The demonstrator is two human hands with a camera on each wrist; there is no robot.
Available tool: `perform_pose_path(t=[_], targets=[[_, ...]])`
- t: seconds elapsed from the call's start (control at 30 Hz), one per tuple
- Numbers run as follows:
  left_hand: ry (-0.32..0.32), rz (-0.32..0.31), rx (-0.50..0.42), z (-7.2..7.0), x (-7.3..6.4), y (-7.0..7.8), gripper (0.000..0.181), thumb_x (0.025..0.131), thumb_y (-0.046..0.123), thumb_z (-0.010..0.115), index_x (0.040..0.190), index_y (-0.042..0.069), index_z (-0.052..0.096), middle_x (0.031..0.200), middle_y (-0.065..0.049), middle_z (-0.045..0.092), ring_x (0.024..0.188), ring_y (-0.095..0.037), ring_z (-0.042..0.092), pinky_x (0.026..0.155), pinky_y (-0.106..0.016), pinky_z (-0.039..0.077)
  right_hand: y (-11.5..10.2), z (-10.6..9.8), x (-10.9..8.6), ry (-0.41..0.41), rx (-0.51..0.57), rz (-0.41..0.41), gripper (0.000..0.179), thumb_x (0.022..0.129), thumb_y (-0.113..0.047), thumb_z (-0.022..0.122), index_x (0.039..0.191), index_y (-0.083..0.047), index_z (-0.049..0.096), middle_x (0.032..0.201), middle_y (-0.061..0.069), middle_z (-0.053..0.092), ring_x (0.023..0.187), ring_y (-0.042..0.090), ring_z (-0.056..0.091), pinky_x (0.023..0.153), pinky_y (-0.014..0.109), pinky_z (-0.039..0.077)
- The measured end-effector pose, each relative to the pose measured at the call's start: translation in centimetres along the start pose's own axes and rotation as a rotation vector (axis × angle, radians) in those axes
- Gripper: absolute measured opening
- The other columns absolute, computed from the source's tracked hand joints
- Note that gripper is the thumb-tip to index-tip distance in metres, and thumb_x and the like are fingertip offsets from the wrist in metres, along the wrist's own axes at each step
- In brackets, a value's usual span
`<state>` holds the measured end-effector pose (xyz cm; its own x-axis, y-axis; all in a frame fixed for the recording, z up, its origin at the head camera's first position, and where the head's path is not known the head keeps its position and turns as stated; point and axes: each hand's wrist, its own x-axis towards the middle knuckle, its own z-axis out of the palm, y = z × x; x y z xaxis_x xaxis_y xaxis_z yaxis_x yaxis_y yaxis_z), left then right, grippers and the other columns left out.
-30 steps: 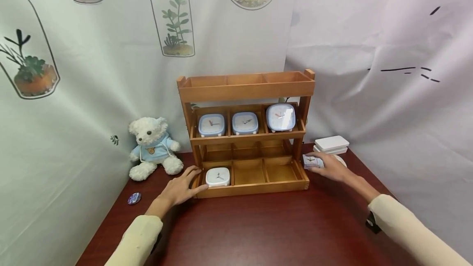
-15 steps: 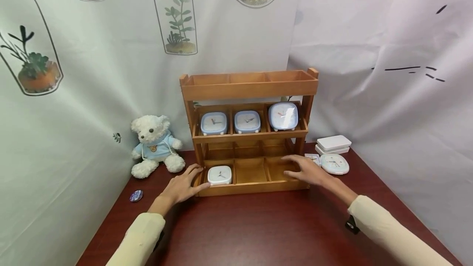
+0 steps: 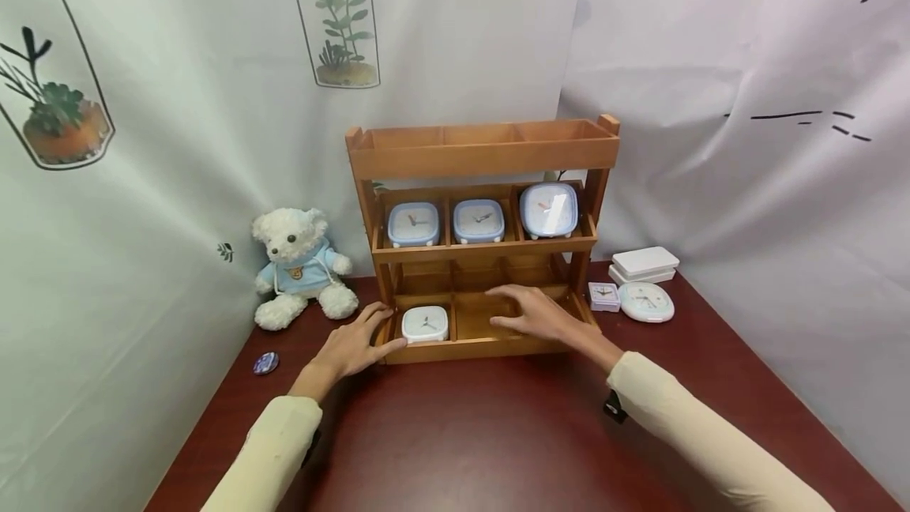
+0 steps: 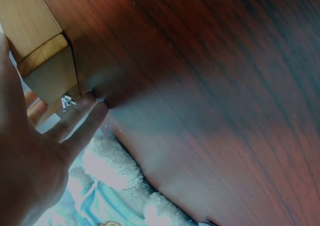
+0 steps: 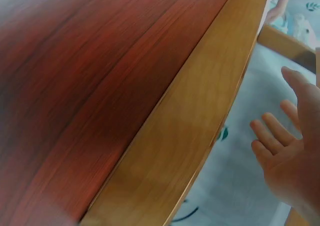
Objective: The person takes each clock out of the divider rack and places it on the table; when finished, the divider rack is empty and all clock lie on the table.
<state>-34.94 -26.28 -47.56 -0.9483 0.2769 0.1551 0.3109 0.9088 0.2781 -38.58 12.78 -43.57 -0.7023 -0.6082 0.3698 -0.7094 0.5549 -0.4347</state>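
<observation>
Left grip [image 3: 351,344] spread, empty, beside white clock [image 3: 425,324]; right grip [image 3: 538,314] spread, empty, over wooden rack [image 3: 483,156].

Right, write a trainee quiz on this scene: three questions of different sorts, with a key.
1. How many blue-framed clocks stand in the middle tier of the wooden rack?
2. True or false: the right hand holds nothing.
3. Which compartment of the bottom tier holds the white clock? A: left; B: middle; C: right.

Key: 1. Three. 2. True. 3. A.
</observation>
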Motion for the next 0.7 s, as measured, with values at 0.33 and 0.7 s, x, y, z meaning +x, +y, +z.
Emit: perform_pose_path(t=[0.33, 0.7], targets=[[-0.012, -0.003, 0.004, -0.5, 0.3, -0.3, 0.09, 0.091, 0.083, 0.05, 0.156, 0.021, 0.048, 0.163, -0.005, 0.037, 0.104, -0.04, 0.069, 0.094, -0.065, 0.047, -3.1, 3.8, 5.1, -0.102, -0.028, -0.065, 0.056, 0.094, -0.035, 0.08, 0.142, -0.01, 0.063, 0.14, 0.009, 0.065, 0.131, 0.027, 0.06, 0.107, 0.043, 0.048], [-0.013, -0.002, 0.006, -0.3, 0.3, 0.0, 0.091, 0.09, 0.084, 0.048, 0.156, 0.021, 0.048, 0.164, -0.003, 0.035, 0.105, -0.042, 0.068, 0.093, -0.066, 0.048, -4.5, 7.7, 8.9, -0.247, -0.054, -0.051, 0.066, 0.091, -0.046, 0.08, 0.145, -0.013, 0.061, 0.144, 0.007, 0.062, 0.129, 0.023, 0.059, 0.102, 0.038, 0.05]])
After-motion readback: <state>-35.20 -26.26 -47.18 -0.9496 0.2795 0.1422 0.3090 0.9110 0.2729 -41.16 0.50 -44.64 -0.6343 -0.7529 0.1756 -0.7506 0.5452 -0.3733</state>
